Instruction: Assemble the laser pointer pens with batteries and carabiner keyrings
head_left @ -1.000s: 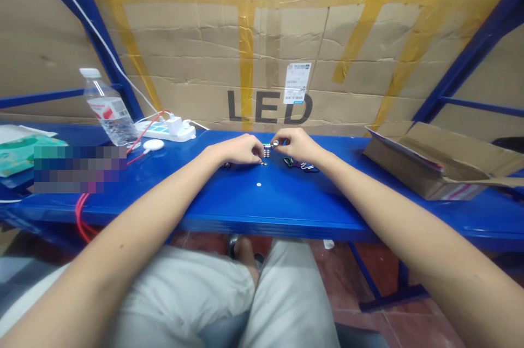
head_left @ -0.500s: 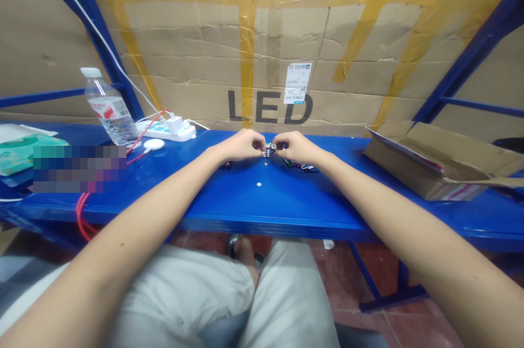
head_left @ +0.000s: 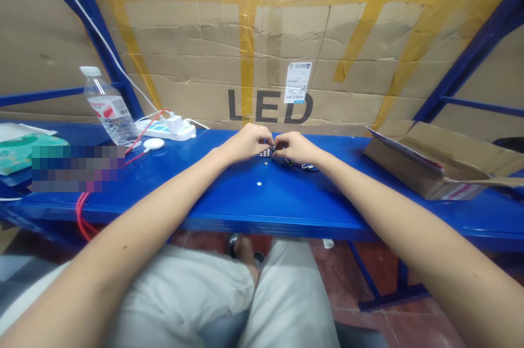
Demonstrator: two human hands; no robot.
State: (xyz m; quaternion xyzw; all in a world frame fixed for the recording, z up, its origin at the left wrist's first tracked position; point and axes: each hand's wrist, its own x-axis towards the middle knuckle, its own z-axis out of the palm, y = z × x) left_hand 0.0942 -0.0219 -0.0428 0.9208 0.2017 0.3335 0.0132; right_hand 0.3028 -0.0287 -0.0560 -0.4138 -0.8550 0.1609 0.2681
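The left hand (head_left: 250, 141) has risen from near the tabletop and come in toward the right hand (head_left: 295, 146), so that the two sets of fingertips now nearly meet. The right thumb and fingers pinch a small metal part (head_left: 273, 148), which lies between the hands above the blue table (head_left: 254, 206). The left fingertips are drawn together beside it; whether they hold a piece cannot be told. Small metal pieces (head_left: 265, 154) rest in a cluster just below, and coloured loops (head_left: 303, 166) lie beside the right hand. The closing of the gap suggests that both hands now work on one part.
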